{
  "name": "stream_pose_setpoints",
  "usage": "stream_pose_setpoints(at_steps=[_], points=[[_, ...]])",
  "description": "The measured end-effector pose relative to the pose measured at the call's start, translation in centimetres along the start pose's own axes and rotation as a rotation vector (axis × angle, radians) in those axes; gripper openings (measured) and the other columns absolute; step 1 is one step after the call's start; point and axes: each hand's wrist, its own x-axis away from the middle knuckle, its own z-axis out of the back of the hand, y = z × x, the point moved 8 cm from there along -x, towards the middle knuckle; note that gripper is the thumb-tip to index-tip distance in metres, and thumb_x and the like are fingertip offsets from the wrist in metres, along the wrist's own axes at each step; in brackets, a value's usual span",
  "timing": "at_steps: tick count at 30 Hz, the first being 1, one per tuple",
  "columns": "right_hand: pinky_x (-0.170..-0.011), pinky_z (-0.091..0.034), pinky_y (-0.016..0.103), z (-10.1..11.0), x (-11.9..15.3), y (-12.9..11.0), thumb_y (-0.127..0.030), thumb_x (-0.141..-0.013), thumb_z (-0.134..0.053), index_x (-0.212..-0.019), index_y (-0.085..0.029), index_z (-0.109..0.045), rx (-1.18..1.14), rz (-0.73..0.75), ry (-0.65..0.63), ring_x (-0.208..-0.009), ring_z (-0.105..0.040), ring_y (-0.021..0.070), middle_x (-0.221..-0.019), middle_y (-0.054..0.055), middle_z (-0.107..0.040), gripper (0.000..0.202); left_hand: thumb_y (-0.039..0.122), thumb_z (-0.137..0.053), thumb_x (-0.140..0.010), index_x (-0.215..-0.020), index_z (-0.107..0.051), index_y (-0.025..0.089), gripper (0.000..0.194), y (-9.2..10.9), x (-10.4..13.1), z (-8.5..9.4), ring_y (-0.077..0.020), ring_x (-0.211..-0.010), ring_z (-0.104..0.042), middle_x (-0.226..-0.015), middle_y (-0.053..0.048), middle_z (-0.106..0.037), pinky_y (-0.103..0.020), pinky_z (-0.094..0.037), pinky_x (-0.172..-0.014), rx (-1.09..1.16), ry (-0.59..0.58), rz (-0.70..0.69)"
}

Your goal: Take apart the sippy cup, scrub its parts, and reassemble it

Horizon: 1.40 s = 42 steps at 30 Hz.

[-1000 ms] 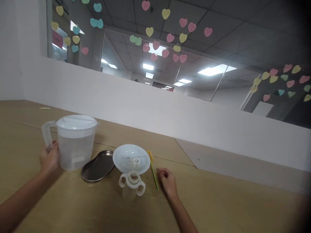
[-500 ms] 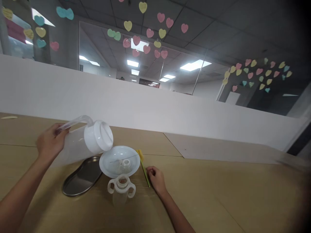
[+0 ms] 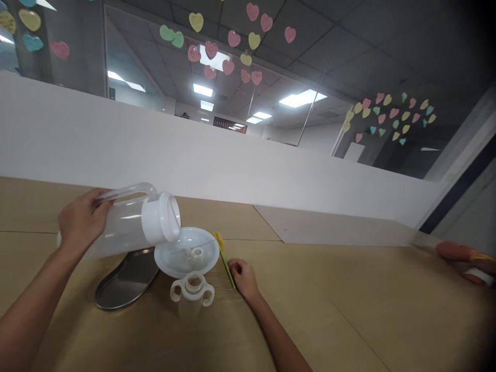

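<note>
My left hand (image 3: 83, 217) grips the handle of a clear plastic pitcher (image 3: 127, 227) with a white lid. The pitcher is tipped almost on its side, its lid end over the left rim of a white bowl (image 3: 166, 266). In the bowl lie a small clear bottle part (image 3: 197, 254) and something thin. A two-handled baby bottle (image 3: 190, 297) stands uncapped in front of the bowl. My right hand (image 3: 245, 278) rests on the table with fingers curled and nothing visible in them. Beside its fingertips lies a bottle brush (image 3: 227, 263) with yellow bristles and a green handle.
A kidney-shaped metal tray (image 3: 124, 287) lies left of the bowl, partly under the pitcher. A white low wall (image 3: 194, 160) runs behind the wooden table (image 3: 329, 299). At the right edge is a blurred red-orange object (image 3: 463, 254).
The view has shifted slightly, bringing the red-orange object in at the right. The pitcher has tipped a little closer to level. My right hand stays beside the brush.
</note>
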Motion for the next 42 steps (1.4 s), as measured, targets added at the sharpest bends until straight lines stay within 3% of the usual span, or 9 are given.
stream_pose_setpoints(at_steps=[3, 8, 11, 17, 22, 28, 34, 37, 42], points=[[-0.074, -0.045, 0.029, 0.2, 0.8, -0.8, -0.014, -0.073, -0.041, -0.073, -0.016, -0.064, 0.009, 0.045, -0.011, -0.077, -0.060, 0.0198, -0.080, 0.008, -0.066, 0.023, 0.041, -0.040, -0.083, -0.104, -0.062, 0.023, 0.035, -0.7, -0.1, -1.0, -0.0215, -0.083, -0.058, -0.094, -0.002, -0.067, -0.024, -0.035, -0.061, 0.001, -0.010, -0.020], [-0.075, -0.046, 0.032, 0.2, 1.7, -0.6, -0.019, -0.081, -0.036, -0.072, -0.019, -0.060, -0.068, 0.134, 0.006, -0.079, -0.060, 0.0217, -0.080, 0.009, -0.064, 0.026, 0.044, -0.039, -0.082, -0.098, -0.062, 0.030, 0.031, -5.2, -1.1, -3.5, -0.0206, -0.076, -0.059, -0.087, 0.001, -0.068, -0.025, -0.039, -0.059, 0.069, -0.089, 0.097], [-0.075, -0.047, 0.033, -0.1, 1.5, 0.0, -0.021, -0.082, -0.037, -0.074, -0.020, -0.061, -0.082, 0.117, -0.024, -0.080, -0.061, 0.0231, -0.081, 0.010, -0.065, 0.025, 0.045, -0.038, -0.081, -0.099, -0.062, 0.030, 0.034, -6.1, -1.6, -2.8, -0.0223, -0.075, -0.059, -0.088, -0.001, -0.068, -0.027, -0.038, -0.057, 0.059, -0.040, 0.182], [-0.080, -0.044, 0.034, 0.0, 0.9, -0.9, -0.023, -0.080, -0.038, -0.072, -0.019, -0.061, -0.025, 0.130, -0.053, -0.084, -0.060, 0.0244, -0.083, 0.010, -0.065, 0.024, 0.040, -0.036, -0.083, -0.103, -0.061, 0.023, 0.036, -1.8, -1.1, 0.0, -0.0251, -0.084, -0.059, -0.091, -0.005, -0.066, -0.032, -0.040, -0.063, 0.111, 0.033, 0.037], [-0.077, -0.044, 0.032, -0.2, 0.6, -0.7, -0.017, -0.079, -0.036, -0.074, -0.017, -0.062, 0.036, 0.165, -0.031, -0.082, -0.059, 0.0229, -0.081, 0.010, -0.064, 0.026, 0.034, -0.036, -0.086, -0.103, -0.060, 0.020, 0.033, 0.5, -0.2, -0.5, -0.0224, -0.087, -0.061, -0.099, -0.005, -0.067, -0.029, -0.041, -0.067, 0.123, 0.016, -0.107], [-0.075, -0.042, 0.025, -0.9, 0.2, -0.4, -0.007, -0.077, -0.038, -0.076, -0.014, -0.064, 0.172, 0.172, -0.059, -0.082, -0.058, 0.0191, -0.081, 0.009, -0.063, 0.026, 0.030, -0.036, -0.086, -0.101, -0.060, 0.021, 0.030, 3.2, 1.3, -1.4, -0.0209, -0.089, -0.061, -0.103, -0.005, -0.065, -0.028, -0.042, -0.071, 0.101, 0.078, -0.289], [-0.077, -0.041, 0.024, -1.1, 0.2, -0.5, -0.006, -0.078, -0.043, -0.079, -0.014, -0.066, 0.216, 0.154, -0.075, -0.084, -0.058, 0.0180, -0.083, 0.008, -0.064, 0.025, 0.030, -0.038, -0.088, -0.101, -0.061, 0.022, 0.028, 5.1, 3.0, -0.1, -0.0220, -0.086, -0.059, -0.096, -0.005, -0.065, -0.028, -0.039, -0.066, -0.015, 0.167, -0.384], [-0.079, -0.040, 0.022, -1.1, 0.2, -0.6, -0.006, -0.080, -0.044, -0.081, -0.013, -0.066, 0.237, 0.155, -0.081, -0.085, -0.057, 0.0172, -0.085, 0.008, -0.065, 0.024, 0.028, -0.042, -0.085, -0.099, -0.062, 0.021, 0.025, 3.1, 2.7, 0.8, -0.0225, -0.087, -0.058, -0.096, -0.006, -0.065, -0.030, -0.040, -0.070, 0.098, 0.232, -0.298], [-0.079, -0.040, 0.022, -1.2, 0.2, -0.9, -0.008, -0.084, -0.043, -0.081, -0.013, -0.066, 0.258, 0.163, -0.105, -0.085, -0.057, 0.0173, -0.085, 0.008, -0.064, 0.024, 0.030, -0.054, -0.075, -0.086, -0.064, 0.021, 0.018, -5.6, 1.8, 0.3, -0.0218, -0.077, -0.058, -0.078, -0.004, -0.063, -0.031, -0.039, -0.068, 0.461, 0.294, 0.161]])
